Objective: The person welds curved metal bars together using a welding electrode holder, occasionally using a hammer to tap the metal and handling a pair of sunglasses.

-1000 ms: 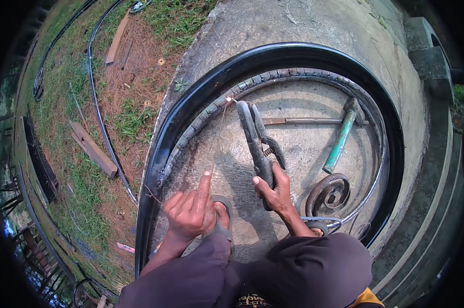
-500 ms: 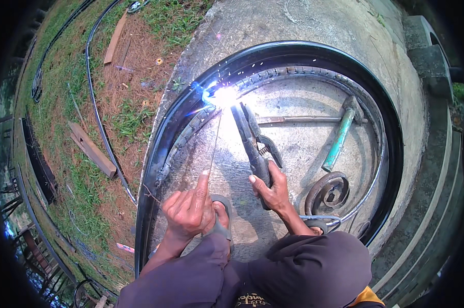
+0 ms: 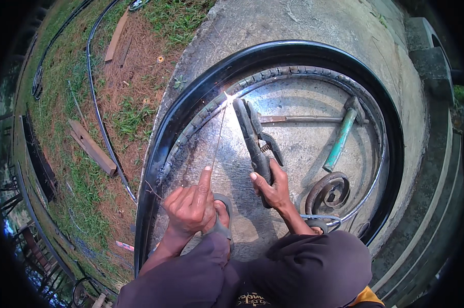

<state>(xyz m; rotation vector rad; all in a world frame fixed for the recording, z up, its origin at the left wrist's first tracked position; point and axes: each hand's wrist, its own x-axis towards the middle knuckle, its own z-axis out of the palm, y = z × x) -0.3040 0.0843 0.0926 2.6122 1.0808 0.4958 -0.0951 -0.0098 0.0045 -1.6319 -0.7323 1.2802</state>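
My right hand [image 3: 273, 190] grips a dark electrode holder [image 3: 252, 133] with a spring, whose tip meets a small bright spark on a curved, segmented metal strip [image 3: 191, 128]. My left hand [image 3: 193, 210] is closed, index finger stretched along a thin wire rod [image 3: 219, 137] that reaches up to the spark. A black curved metal band [image 3: 167, 131] loops round the outside of the strip. Inside the loop lie a hammer [image 3: 341, 137] with a green handle, a long rusty bar [image 3: 293, 119] and a scrolled metal piece [image 3: 314, 190].
The concrete slab [image 3: 273, 28] borders grass and pine needles on the left, with wooden planks [image 3: 92, 148], long bent black strips [image 3: 90, 72] and a dark metal length [image 3: 36, 159]. Concrete steps and blocks [image 3: 429, 69] run down the right. My sandalled feet [image 3: 221, 215] are below the hands.
The arc flared brightly with flying sparks half a second ago and is now a smaller glow. The holder's tip has shifted slightly left and up since one second ago; my hands barely moved.
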